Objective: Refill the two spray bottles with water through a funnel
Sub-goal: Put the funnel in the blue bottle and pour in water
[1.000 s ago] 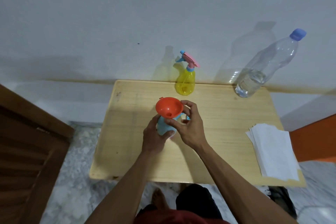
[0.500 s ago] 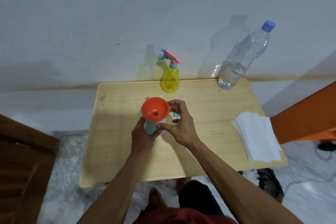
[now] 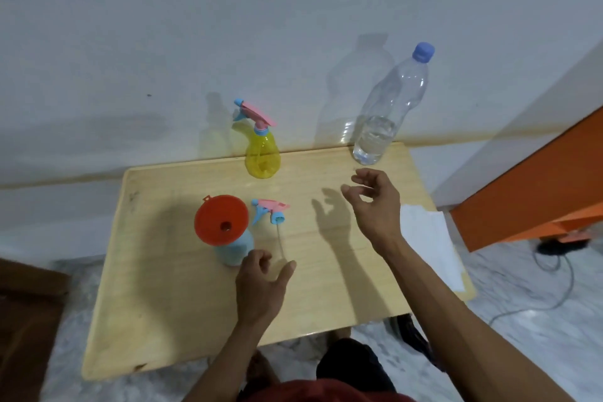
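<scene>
Neither hand's grip holds anything — funnel (image 3: 222, 220) sits in blue bottle (image 3: 234, 249).

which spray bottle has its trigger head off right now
The blue spray bottle, near the left hand. The orange funnel sits in its neck and its trigger head lies beside it; the yellow spray bottle by the wall keeps its head on.

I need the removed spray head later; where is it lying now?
In the head view the spray head lies on the wooden table, just right of the orange funnel.
</scene>
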